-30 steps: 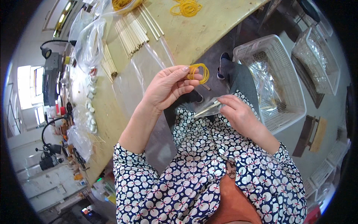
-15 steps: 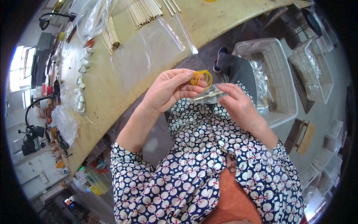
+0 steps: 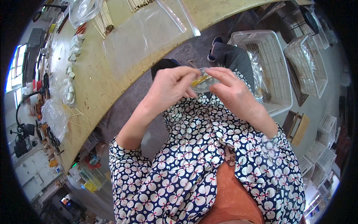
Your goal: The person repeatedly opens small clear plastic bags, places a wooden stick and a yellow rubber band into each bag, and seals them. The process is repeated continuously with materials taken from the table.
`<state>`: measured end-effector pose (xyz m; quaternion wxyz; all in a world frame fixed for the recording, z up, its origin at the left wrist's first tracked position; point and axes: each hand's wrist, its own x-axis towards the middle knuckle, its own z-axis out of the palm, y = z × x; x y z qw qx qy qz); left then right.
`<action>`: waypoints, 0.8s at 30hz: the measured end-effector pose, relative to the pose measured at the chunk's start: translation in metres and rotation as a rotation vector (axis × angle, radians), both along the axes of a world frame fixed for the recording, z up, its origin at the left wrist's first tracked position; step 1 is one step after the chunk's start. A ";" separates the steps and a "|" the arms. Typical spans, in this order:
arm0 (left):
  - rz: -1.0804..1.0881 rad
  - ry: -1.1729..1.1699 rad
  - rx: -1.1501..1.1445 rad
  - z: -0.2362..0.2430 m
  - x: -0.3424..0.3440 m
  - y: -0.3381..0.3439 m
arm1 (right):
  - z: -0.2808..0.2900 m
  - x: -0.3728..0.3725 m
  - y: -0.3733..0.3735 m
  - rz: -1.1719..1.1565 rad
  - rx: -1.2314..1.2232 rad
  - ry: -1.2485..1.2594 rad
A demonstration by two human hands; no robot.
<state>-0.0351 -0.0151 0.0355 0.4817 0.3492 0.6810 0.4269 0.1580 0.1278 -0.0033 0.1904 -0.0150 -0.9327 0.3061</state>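
The right hand (image 3: 233, 89) holds a small clear plastic bag (image 3: 204, 89) above the person's lap, its fingers across the upper right edge and its thumb beneath. The left hand (image 3: 172, 87) is at the bag's other side, fingers bent toward a clump of yellow rubber bands (image 3: 200, 80); with the blur there I cannot tell whether it pinches them, or whether they lie inside the bag or against it.

Ahead, on the yellowish surface (image 3: 91, 87), a large clear plastic sheet (image 3: 136, 39) lies flat near the edge, beside a bundle of thin wooden sticks (image 3: 106, 21). Small white cylinders (image 3: 71, 74) form a row farther left. To the right, a white plastic crate (image 3: 280, 84) stands on the floor near a low wooden stool (image 3: 298, 128).
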 end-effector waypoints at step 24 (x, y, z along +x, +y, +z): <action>-0.203 0.994 0.083 -0.024 0.003 -0.040 | 0.012 -0.010 -0.016 0.095 0.139 -0.020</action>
